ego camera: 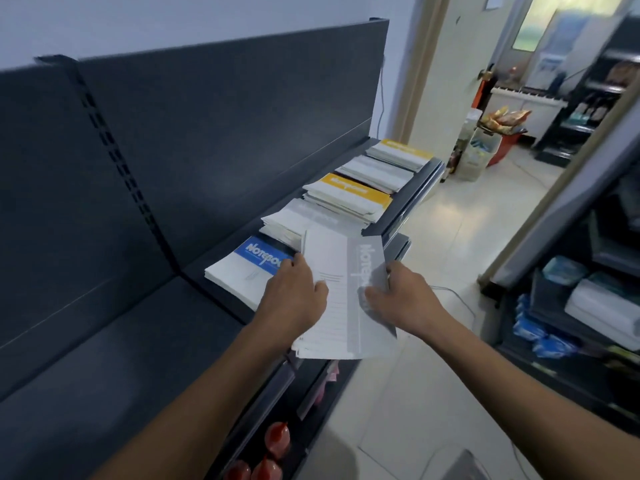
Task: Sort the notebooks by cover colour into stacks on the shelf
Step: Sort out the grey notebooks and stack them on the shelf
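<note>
Along the front edge of the shelf, five stacks of notebooks lie in one row that runs toward its far right end. Counted by top cover, these are one blue stack nearest, one grey stack next, one yellow stack, one pale stack whose cover colour is hard to tell, and one second yellow stack at the far right corner. Neighbouring stacks touch or overlap. One grey notebook is held over the front edge of the shelf, in front of the blue and grey stacks. Both hands grip it. The left hand holds the left edge with its thumb on the cover, and the right hand holds the right edge with its thumb on the grey band. Layered edges show at the near end of the held item, so how many notebooks are in the grip cannot be told. White lettering on the blue cover reads "Notebo", with the rest hidden by the left hand. The held cover reads "Note", with the rest blurred and partly under the right thumb. Lettering on both yellow covers is too blurred to read. Below the shelf, three red objects are partly cut off, and their kind cannot be made out.
</note>
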The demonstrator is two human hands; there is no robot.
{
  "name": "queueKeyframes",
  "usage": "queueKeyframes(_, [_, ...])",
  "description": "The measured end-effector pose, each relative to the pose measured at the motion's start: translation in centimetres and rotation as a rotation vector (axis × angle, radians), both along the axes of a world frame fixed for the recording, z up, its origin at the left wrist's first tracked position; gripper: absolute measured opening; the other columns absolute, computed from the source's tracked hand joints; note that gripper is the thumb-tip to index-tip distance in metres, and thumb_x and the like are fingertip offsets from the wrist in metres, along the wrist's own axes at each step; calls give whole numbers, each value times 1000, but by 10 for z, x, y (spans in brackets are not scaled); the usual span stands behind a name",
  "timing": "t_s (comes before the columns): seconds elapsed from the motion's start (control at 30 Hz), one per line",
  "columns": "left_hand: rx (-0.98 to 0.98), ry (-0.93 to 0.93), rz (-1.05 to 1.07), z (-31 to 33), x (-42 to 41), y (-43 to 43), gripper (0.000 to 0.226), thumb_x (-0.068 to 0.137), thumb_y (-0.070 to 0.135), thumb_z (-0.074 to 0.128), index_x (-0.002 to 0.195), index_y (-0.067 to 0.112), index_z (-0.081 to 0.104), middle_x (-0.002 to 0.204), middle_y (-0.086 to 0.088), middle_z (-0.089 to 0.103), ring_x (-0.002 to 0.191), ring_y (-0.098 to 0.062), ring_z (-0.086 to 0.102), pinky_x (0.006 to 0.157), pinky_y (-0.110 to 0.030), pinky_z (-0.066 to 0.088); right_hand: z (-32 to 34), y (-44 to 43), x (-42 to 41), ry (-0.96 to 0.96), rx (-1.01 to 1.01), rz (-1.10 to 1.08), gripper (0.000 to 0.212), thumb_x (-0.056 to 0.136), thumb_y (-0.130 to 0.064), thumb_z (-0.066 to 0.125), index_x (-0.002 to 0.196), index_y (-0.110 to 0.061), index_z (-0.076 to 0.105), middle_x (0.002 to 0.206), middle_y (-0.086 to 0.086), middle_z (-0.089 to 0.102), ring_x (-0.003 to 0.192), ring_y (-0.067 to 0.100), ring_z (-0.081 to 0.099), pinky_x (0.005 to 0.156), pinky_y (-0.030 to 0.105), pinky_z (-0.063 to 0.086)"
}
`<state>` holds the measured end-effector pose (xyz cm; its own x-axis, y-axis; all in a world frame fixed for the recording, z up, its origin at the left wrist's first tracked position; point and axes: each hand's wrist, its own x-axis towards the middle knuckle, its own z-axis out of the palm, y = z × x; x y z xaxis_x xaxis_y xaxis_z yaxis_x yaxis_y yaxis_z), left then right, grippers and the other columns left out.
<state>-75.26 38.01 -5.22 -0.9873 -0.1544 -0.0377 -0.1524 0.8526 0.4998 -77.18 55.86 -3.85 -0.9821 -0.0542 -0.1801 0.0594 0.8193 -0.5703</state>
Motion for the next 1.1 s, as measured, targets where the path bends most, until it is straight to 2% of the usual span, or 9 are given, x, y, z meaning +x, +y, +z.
queueKeyframes(0.1, [-14, 13, -36, 3, -38, 23, 39, 100, 32, 46, 131, 9, 44, 130, -12, 49, 115, -31, 51, 87, -37, 38, -4, 26, -31, -9, -30, -40, 46, 86, -42, 60, 123, -15, 51, 122, 7, 64, 103, 28, 62, 88, 40, 53])
queueKeyframes(0.27, [-35, 20, -53, 0, -101, 77, 42, 99, 35, 49, 134, 12, 46, 124, -11, 53, 112, -30, 54, 89, -39, 43, -15, 81, -86, 3, -57, -59, 38, 88, -38, 61, 115, -13, 51, 112, 7, 66, 96, 27, 63, 74, 33, 49])
queueKeyframes(0.47, [-50, 27, -12, -5, -172, 154, 40, 96, 34, 50, 131, 13, 50, 121, -10, 55, 108, -30, 55, 81, -33, 38, -22, 157, -159, 1, -57, -19, 41, 90, -37, 61, 120, -12, 48, 115, 9, 65, 96, 28, 63, 74, 33, 50])
queueKeyframes(0.6, [-57, 31, 1, -4, -217, 197, 38, 96, 34, 49, 128, 13, 49, 115, -9, 55, 104, -29, 54, 82, -37, 42, -18, 201, -206, 11, -53, 11, 39, 92, -33, 59, 122, -10, 48, 113, 8, 64, 90, 26, 60, 67, 31, 44])
queueKeyframes(0.67, [-47, 27, 2, -3, -238, 214, 38, 96, 35, 49, 128, 14, 49, 113, -7, 53, 101, -27, 52, 82, -38, 43, -16, 219, -227, 8, -57, 15, 39, 93, -32, 58, 124, -11, 48, 114, 7, 63, 91, 25, 60, 68, 32, 44])
queueKeyframes(0.8, [-43, 45, 19, -2, -283, 238, 34, 97, 35, 49, 124, 16, 51, 115, -7, 54, 91, -22, 47, 76, -35, 39, -16, 246, -272, -16, -65, 28, 38, 93, -32, 58, 122, -11, 48, 110, 6, 65, 92, 25, 64, 75, 37, 55])
queueKeyframes(0.97, [-19, 60, 66, -6, -337, 247, 41, 96, 31, 49, 129, 8, 53, 121, -11, 59, 107, -29, 56, 77, -33, 40, -17, 256, -335, -33, -78, 77, 37, 93, -31, 58, 122, -12, 47, 110, 6, 65, 96, 26, 64, 77, 37, 53])
queueKeyframes(1.1, [-30, 51, 142, -8, -386, 241, 32, 94, 25, 47, 117, 4, 53, 109, -12, 64, 86, -26, 53, 67, -33, 38, -22, 251, -394, -38, -59, 133, 38, 92, -30, 59, 123, -11, 48, 112, 7, 65, 98, 28, 63, 79, 38, 52])
